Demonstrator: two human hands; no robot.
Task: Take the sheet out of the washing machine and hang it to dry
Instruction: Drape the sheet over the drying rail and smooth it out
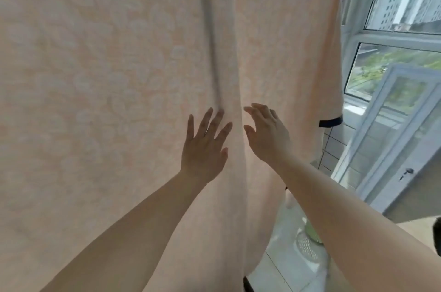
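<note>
Peach cotton under my palms: left hand [204, 146] spread flat, fingers on a vertical fold; right hand [267, 134] open, fingers loosely bent, just beside it, contact w/ cloth unclear. Sheet [107, 64] already hangs, filling the view, window [391, 38] at right. Looks soft, limp, prob. damp-heavy; best taken by pinching the fold or side hem.

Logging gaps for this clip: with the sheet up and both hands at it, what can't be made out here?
- Head view: what the sheet hangs from is cut off by the top edge.
- Washing machine: not in view.
- Left hand and right hand: whether the fingers touch the cloth is unclear.
- Pale object on the floor: blurred, half hidden by the right forearm.
</note>
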